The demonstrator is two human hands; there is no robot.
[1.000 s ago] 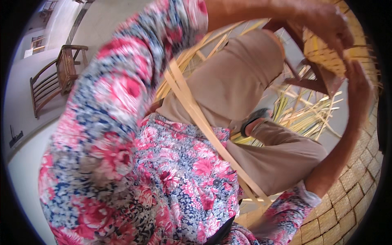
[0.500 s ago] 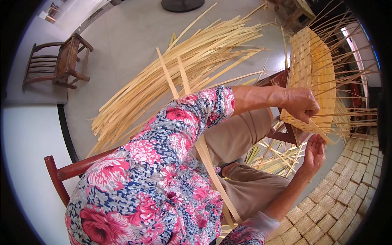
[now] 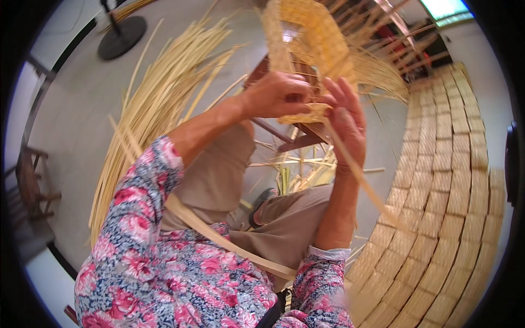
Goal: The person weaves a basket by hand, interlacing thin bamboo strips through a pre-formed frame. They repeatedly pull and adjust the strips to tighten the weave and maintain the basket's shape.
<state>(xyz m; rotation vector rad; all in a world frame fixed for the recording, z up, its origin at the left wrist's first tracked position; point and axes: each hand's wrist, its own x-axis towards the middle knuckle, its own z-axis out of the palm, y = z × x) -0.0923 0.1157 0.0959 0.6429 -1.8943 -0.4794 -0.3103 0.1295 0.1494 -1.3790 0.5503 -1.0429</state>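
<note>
The far edge of view cuts off my woven basket and the floor stand. My left hand hides its own curled fingertips; I cannot verify their grip. Near my right hand, a loose strip is blurred.

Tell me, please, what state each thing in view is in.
Left hand: fingers bent, at the basket's near edge
Right hand: fingers partly spread, same edge
Woven basket: unfinished, long ends sticking out
Strip across the lap: bent
Loose strips: heaped on the floor
Woven blocks: laid in rows
Screen: lit
</note>
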